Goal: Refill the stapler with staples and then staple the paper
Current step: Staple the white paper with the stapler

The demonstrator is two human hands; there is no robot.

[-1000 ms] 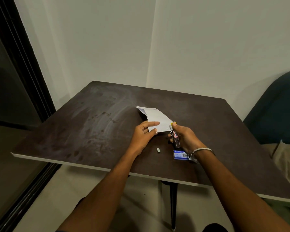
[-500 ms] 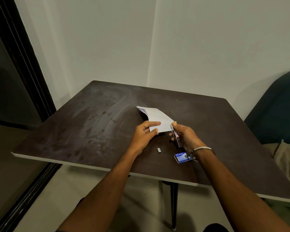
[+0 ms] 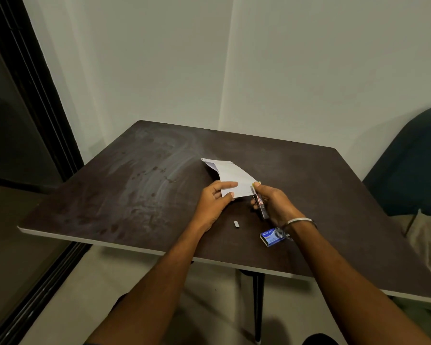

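Note:
A folded white paper [image 3: 230, 174] lies on the dark table [image 3: 135, 185]. My left hand [image 3: 213, 202] pinches its near edge between thumb and fingers. My right hand [image 3: 274, 204] grips a small dark stapler [image 3: 261, 204], whose front end sits at the paper's right corner. A short strip of staples [image 3: 236, 224] lies loose on the table between my forearms. A blue staple box [image 3: 271, 236] rests by my right wrist, which wears a metal bangle.
The table's near edge [image 3: 110, 244] is white, with a black leg [image 3: 258, 307] below. A dark blue chair [image 3: 413, 165] stands at the right, a beige cloth [image 3: 428, 245] beside it. A dark door frame [image 3: 35, 95] runs down the left.
My right hand has shifted the stapler slightly forward onto the paper's right corner. The left hand keeps its hold on the paper. The staple box now shows more from under my wrist.

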